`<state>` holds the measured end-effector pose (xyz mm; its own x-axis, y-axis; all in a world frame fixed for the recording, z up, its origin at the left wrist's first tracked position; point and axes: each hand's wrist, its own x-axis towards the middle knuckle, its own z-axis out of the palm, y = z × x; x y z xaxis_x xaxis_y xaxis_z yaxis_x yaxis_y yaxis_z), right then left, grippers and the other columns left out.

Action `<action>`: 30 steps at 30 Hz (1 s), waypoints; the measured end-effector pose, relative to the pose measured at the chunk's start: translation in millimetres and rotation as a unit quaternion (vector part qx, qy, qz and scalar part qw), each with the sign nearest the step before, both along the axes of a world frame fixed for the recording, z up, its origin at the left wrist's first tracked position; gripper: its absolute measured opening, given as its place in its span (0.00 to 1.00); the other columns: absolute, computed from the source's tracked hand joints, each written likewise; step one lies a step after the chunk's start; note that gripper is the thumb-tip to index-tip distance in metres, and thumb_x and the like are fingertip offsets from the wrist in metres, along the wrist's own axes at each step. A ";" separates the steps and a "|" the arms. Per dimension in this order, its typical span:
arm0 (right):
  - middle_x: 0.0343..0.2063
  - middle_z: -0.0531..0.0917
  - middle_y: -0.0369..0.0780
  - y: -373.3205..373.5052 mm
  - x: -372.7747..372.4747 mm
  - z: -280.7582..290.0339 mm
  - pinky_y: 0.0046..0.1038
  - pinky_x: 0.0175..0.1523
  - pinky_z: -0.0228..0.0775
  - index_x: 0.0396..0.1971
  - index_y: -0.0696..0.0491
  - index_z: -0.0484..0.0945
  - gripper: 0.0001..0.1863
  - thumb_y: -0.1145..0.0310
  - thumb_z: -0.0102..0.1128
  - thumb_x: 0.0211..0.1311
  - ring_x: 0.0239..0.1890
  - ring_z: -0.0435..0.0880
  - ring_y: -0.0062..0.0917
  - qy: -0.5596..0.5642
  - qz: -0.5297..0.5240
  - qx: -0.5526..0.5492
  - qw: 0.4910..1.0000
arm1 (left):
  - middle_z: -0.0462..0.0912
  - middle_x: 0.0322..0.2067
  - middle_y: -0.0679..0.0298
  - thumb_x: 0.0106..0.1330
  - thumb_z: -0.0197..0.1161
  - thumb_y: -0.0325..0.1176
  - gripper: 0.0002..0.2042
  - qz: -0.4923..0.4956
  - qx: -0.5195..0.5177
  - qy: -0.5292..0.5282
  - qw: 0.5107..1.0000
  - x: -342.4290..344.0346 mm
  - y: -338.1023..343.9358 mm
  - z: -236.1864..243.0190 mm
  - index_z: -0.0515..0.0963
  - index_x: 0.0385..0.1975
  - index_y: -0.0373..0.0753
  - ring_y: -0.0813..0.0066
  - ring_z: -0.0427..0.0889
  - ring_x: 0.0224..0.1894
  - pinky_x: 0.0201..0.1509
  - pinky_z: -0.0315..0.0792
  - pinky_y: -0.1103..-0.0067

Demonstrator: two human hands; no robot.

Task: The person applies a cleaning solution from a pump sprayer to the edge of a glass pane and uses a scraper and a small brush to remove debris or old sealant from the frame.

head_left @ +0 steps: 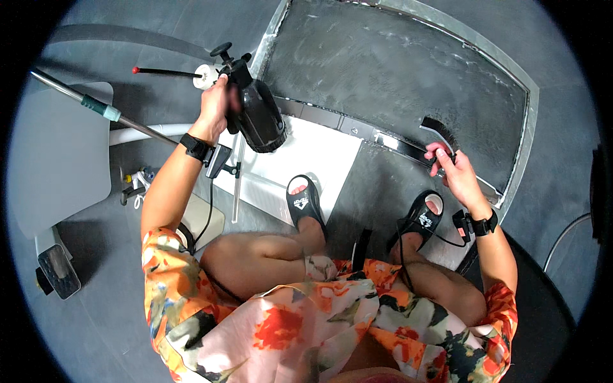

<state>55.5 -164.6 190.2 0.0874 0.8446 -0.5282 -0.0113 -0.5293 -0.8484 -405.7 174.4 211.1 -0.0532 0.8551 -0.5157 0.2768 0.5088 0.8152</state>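
Note:
My left hand [214, 110] is closed around the neck of a black pump spray bottle [258, 118], lifted and tilted at the upper left. Its pump knob [221, 48] points up and away from me. Beside its neck is a white round piece [205, 76] with a thin black rod ending in a red tip; whether these belong to the bottle I cannot tell. In my right hand [461, 179] is a brush [440, 133] with dark bristles, its handle mostly hidden by my fingers. The brush is over the near right part of a wet dark framed floor panel [383, 64] with whitish suds.
A shiny metal strip [399, 143] runs along the panel's near edge. My left sandal [305, 199] rests at a white board [274, 172], the right sandal [424, 217] on dark floor. At left are a metal pole [67, 89] and a grey flat panel [57, 166].

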 end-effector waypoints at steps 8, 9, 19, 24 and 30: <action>0.41 0.86 0.31 -3.9 4.1 6.8 0.18 0.29 0.62 0.54 0.54 0.81 0.20 0.54 0.52 0.80 0.31 0.77 0.11 0.002 -0.015 -0.008 1.000 | 0.73 0.19 0.67 0.80 0.52 0.48 0.19 0.007 0.043 0.002 0.999 43.0 28.1 18.6 0.76 0.29 0.41 0.72 0.70 0.19 0.23 0.66 0.74; 0.41 0.86 0.32 -4.8 4.9 6.2 0.18 0.29 0.62 0.54 0.54 0.81 0.20 0.53 0.52 0.80 0.31 0.77 0.11 0.002 -0.016 -0.005 1.000 | 0.74 0.19 0.67 0.79 0.53 0.48 0.19 0.006 0.042 0.000 0.999 46.5 31.5 19.7 0.77 0.29 0.41 0.72 0.70 0.19 0.24 0.66 0.74; 0.43 0.84 0.29 -5.9 8.2 1.1 0.15 0.26 0.57 0.53 0.50 0.80 0.17 0.55 0.49 0.81 0.32 0.77 0.08 0.009 -0.004 0.021 1.000 | 0.81 0.27 0.65 0.78 0.57 0.47 0.18 -0.028 0.052 0.001 0.998 83.6 48.5 29.9 0.80 0.36 0.36 0.72 0.78 0.26 0.31 0.75 0.74; 0.42 0.84 0.29 -7.3 11.6 -1.0 0.16 0.26 0.57 0.53 0.50 0.80 0.17 0.55 0.49 0.81 0.31 0.77 0.09 0.014 -0.010 0.025 1.000 | 0.76 0.19 0.65 0.79 0.55 0.47 0.21 -0.015 0.073 -0.038 0.996 119.8 34.9 32.8 0.77 0.26 0.39 0.73 0.72 0.18 0.24 0.67 0.73; 0.40 0.85 0.36 -6.3 13.9 4.5 0.23 0.41 0.70 0.53 0.58 0.80 0.19 0.58 0.51 0.80 0.32 0.78 0.16 0.021 -0.041 0.032 0.998 | 0.81 0.29 0.67 0.78 0.56 0.47 0.18 -0.103 0.041 -0.037 0.993 139.0 24.4 30.9 0.80 0.37 0.37 0.75 0.78 0.27 0.32 0.74 0.76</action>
